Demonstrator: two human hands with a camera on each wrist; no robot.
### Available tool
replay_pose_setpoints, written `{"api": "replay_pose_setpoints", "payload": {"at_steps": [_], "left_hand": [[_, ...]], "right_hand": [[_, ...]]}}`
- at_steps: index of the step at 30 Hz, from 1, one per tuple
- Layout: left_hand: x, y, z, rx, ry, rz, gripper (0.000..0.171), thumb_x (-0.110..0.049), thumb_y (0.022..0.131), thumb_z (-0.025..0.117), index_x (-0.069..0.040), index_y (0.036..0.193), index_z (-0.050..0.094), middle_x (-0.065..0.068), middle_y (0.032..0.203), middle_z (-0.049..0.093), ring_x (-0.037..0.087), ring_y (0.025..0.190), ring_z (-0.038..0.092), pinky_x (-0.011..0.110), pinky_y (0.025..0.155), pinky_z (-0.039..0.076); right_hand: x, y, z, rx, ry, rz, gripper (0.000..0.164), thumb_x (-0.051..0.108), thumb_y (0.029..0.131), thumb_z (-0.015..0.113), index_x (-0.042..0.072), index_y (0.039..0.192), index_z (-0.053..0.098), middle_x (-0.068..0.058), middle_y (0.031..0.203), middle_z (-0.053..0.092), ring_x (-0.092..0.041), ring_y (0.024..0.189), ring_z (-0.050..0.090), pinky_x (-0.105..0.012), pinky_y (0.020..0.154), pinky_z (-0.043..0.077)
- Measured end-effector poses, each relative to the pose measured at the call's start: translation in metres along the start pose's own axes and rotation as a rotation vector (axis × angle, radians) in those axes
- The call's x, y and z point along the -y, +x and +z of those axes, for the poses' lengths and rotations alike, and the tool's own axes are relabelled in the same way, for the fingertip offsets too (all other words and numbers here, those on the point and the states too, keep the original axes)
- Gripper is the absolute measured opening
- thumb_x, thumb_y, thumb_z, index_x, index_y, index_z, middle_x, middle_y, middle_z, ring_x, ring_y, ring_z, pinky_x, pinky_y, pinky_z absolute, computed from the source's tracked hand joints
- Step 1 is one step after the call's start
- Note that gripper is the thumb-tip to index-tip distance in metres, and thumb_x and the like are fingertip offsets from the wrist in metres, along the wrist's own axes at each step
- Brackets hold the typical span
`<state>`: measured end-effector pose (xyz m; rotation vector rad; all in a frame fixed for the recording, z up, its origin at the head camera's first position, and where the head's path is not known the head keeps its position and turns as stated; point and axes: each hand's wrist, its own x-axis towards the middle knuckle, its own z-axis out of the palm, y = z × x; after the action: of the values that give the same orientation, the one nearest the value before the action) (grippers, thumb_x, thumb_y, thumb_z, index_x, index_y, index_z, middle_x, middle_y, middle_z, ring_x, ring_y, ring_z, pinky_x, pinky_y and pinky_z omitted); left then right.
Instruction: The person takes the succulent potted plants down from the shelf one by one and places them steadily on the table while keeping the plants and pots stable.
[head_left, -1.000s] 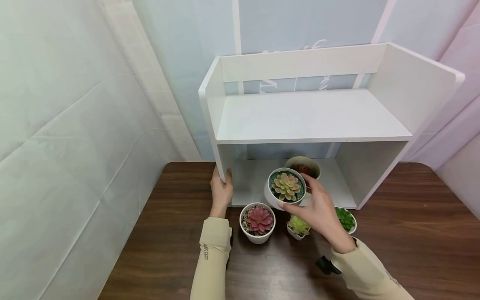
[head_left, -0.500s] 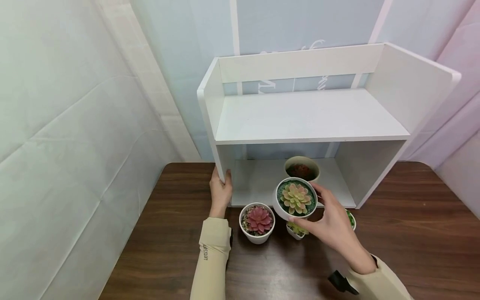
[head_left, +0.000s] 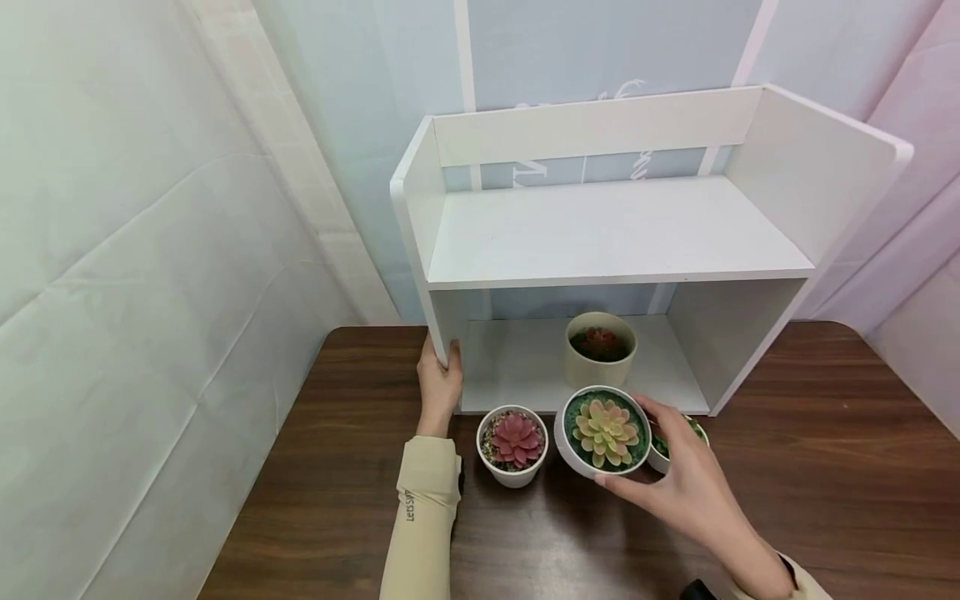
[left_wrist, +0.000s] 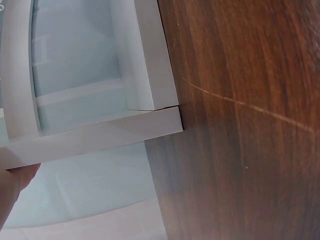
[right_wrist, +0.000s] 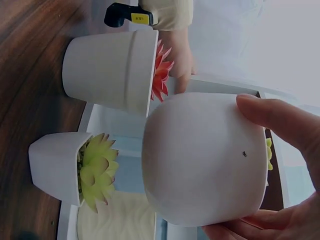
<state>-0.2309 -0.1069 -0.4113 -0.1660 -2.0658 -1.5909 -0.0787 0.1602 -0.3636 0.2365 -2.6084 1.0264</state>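
My right hand [head_left: 693, 487] holds a round white pot with a yellow-pink succulent [head_left: 606, 429], thumb and fingers on opposite sides. It is in front of the white shelf [head_left: 622, 233]; the right wrist view shows the pot's smooth white side [right_wrist: 205, 160]. My left hand [head_left: 440, 385] grips the shelf's left side panel [head_left: 422, 250] near its lower part. A white pot with a red succulent [head_left: 513, 446] stands on the table between the hands. The small pot with a yellow-green succulent [right_wrist: 55, 167] is hidden in the head view.
Inside the lower compartment sits a beige pot with a reddish plant [head_left: 600, 367]. Partly behind my right hand is a white pot with green leaves [head_left: 660, 458]. The brown table [head_left: 352, 492] extends to both sides; a curtain [head_left: 360, 167] hangs behind.
My right hand has brought the held pot away from the shelf, toward me and slightly right. The beige pot is now less covered. My left hand keeps its grip on the panel.
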Motion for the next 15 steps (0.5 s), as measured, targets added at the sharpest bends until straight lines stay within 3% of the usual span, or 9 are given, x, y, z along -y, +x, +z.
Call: {"api": "replay_pose_setpoints", "payload": {"at_steps": [2,10,15], "left_hand": [[0.011,0.002,0.002,-0.004,0.000,0.002,0.042,0.002,0.097,0.050,0.004,0.138,0.044,0.030,0.129,0.054,0.045,0.119,0.053,0.060,0.093,0.044],[0.016,0.001,0.001,-0.015,-0.024,0.026,0.039,-0.004,0.097,0.053,-0.002,0.136,0.049,0.025,0.127,0.058,0.040,0.117,0.056,0.058,0.093,0.045],[0.015,0.001,0.001,-0.013,-0.009,0.020,0.039,-0.003,0.096,0.052,-0.001,0.135,0.049,0.026,0.126,0.058,0.041,0.117,0.056,0.058,0.094,0.045]], "right_hand": [[-0.001,-0.004,-0.002,0.000,-0.002,-0.010,0.098,0.036,0.055,0.094,0.007,0.136,0.047,-0.013,0.125,0.057,-0.034,0.115,0.051,-0.056,0.085,0.041],[-0.004,-0.021,-0.002,0.028,-0.057,-0.013,0.097,0.042,0.054,0.093,0.010,0.134,0.048,-0.005,0.125,0.056,-0.025,0.112,0.054,-0.042,0.083,0.044],[-0.006,-0.031,0.000,0.042,-0.064,-0.005,0.098,0.044,0.053,0.093,0.012,0.135,0.048,-0.007,0.125,0.057,-0.027,0.112,0.056,-0.046,0.083,0.045]]}}
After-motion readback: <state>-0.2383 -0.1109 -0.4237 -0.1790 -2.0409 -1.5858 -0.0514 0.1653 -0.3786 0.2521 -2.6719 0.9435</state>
